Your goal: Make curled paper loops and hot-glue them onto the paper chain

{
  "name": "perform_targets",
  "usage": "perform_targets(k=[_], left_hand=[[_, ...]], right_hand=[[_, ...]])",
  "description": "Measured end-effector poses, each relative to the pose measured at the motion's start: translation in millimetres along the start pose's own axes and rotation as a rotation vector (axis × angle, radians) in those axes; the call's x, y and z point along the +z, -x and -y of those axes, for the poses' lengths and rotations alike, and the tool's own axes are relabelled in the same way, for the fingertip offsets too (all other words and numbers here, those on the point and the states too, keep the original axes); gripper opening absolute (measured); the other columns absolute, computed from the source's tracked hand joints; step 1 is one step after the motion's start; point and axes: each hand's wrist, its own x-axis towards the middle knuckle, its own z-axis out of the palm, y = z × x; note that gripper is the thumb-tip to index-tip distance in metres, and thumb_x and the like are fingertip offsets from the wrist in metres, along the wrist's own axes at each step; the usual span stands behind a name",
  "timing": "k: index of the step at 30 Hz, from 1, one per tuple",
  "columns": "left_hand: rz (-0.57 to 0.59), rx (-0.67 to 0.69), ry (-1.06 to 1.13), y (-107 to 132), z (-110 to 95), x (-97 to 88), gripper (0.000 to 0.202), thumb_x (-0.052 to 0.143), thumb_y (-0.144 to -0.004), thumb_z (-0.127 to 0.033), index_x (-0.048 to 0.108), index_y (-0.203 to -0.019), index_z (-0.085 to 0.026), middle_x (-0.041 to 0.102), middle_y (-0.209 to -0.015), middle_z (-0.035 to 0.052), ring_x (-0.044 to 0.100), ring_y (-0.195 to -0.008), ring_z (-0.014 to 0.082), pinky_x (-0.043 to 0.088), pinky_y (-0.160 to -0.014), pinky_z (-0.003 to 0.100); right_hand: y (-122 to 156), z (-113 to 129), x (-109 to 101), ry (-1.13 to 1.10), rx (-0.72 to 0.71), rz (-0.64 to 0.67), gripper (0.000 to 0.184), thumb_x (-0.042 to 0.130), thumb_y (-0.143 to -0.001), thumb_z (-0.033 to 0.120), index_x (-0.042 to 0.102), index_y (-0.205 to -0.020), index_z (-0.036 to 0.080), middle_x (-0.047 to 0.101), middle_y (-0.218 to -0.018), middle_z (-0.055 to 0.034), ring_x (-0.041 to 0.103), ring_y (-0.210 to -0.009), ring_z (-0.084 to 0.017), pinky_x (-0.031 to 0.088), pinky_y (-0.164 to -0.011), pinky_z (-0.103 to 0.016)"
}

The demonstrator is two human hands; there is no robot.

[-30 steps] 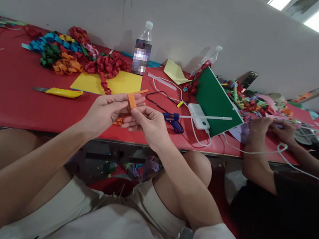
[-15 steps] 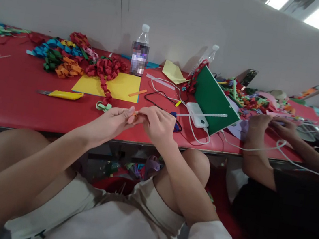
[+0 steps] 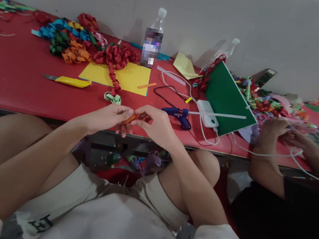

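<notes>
My left hand [image 3: 104, 117] and my right hand [image 3: 157, 125] meet at the near edge of the red table [image 3: 9, 76]. Together they pinch a small orange paper strip [image 3: 130, 118], which is mostly hidden by the fingers. Both hands have their fingers closed on it. A light green paper loop [image 3: 112, 97] lies on the table just beyond my left hand, at the end of a red paper chain [image 3: 115, 62]. A blue glue gun [image 3: 179, 114] rests just beyond my right hand.
A yellow sheet [image 3: 130, 77], a yellow-handled knife [image 3: 69, 81], coloured paper chains [image 3: 68, 39], a water bottle [image 3: 153, 40], a white power bank [image 3: 209, 114] with cables and a green board [image 3: 228, 94] lie on the table. Another person's hands [image 3: 281, 130] work at the right.
My hands came down from above the table to its near edge, and the orange strip is now folded small and mostly hidden between my fingers. The view shifted slightly.
</notes>
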Motion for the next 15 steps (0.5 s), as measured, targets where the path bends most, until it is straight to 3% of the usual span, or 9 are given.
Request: perform_targets(k=[3, 5, 7, 9, 10, 12, 15], left_hand=[[-0.044, 0.039, -0.089, 5, -6, -9.5, 0.045, 0.052, -0.096, -0.062, 0.058, -0.099, -0.017, 0.066, -0.065, 0.002, 0.06, -0.048, 0.0118, 0.039, -0.044, 0.021], [-0.175, 0.12, -0.172, 5, -7, -21.6, 0.042, 0.046, -0.101, -0.055, 0.055, -0.116, -0.018, 0.065, -0.064, 0.0006, 0.057, -0.046, 0.0124, 0.041, -0.045, 0.023], [-0.414, 0.247, -0.391, 4, -4, -36.2, 0.036, 0.042, -0.104, -0.045, 0.056, -0.121, -0.017, 0.067, -0.072, 0.0031, 0.06, -0.054, 0.0143, 0.049, -0.055, 0.028], [-0.591, 0.346, -0.804, 2, 0, -48.1, 0.031, 0.041, -0.105, -0.035, 0.063, -0.116, -0.016, 0.071, -0.095, 0.0087, 0.066, -0.084, 0.0189, 0.052, -0.08, 0.034], [-0.583, 0.378, -0.983, 1, 2, -51.4, 0.032, 0.044, -0.104, -0.035, 0.065, -0.117, -0.015, 0.07, -0.109, 0.0107, 0.064, -0.103, 0.0228, 0.049, -0.093, 0.038], [-0.46, 0.401, -1.216, -2, 7, -51.9, 0.036, 0.054, -0.1, -0.04, 0.064, -0.124, -0.015, 0.062, -0.131, 0.0124, 0.053, -0.127, 0.0301, 0.04, -0.107, 0.044], [-0.327, 0.405, -1.31, -10, 18, -42.7, 0.044, 0.067, -0.092, -0.042, 0.063, -0.128, -0.018, 0.06, -0.139, 0.0139, 0.051, -0.132, 0.0337, 0.034, -0.11, 0.049]], right_hand=[[-4, -2, 3, -0.055, 0.03, -0.078, 0.02, 0.071, -0.088, 0.039, 0.067, -0.093, 0.02, 0.073, -0.094, -0.0032, 0.065, -0.081, -0.014, 0.05, -0.078, -0.028], [-5, -3, 1, -0.104, 0.063, -0.168, 0.026, 0.073, -0.086, 0.044, 0.065, -0.091, 0.02, 0.072, -0.091, -0.0029, 0.066, -0.081, -0.014, 0.051, -0.078, -0.028], [-6, -2, -6, -0.168, 0.11, -0.291, 0.03, 0.071, -0.086, 0.049, 0.064, -0.09, 0.02, 0.071, -0.086, -0.0021, 0.066, -0.075, -0.013, 0.051, -0.073, -0.027], [-6, 1, -14, -0.233, 0.156, -0.405, 0.032, 0.067, -0.088, 0.052, 0.065, -0.09, 0.021, 0.071, -0.083, -0.0018, 0.065, -0.068, -0.012, 0.049, -0.063, -0.025], [-6, 3, -17, -0.254, 0.168, -0.446, 0.033, 0.066, -0.088, 0.053, 0.065, -0.09, 0.021, 0.072, -0.084, -0.0024, 0.065, -0.068, -0.011, 0.047, -0.06, -0.024], [-6, 6, -22, -0.273, 0.168, -0.496, 0.033, 0.067, -0.088, 0.053, 0.067, -0.09, 0.021, 0.073, -0.088, -0.0038, 0.066, -0.072, -0.012, 0.047, -0.058, -0.023], [-5, 7, -22, -0.263, 0.159, -0.473, 0.031, 0.067, -0.088, 0.052, 0.069, -0.092, 0.021, 0.073, -0.089, -0.0045, 0.067, -0.079, -0.013, 0.052, -0.065, -0.024]])
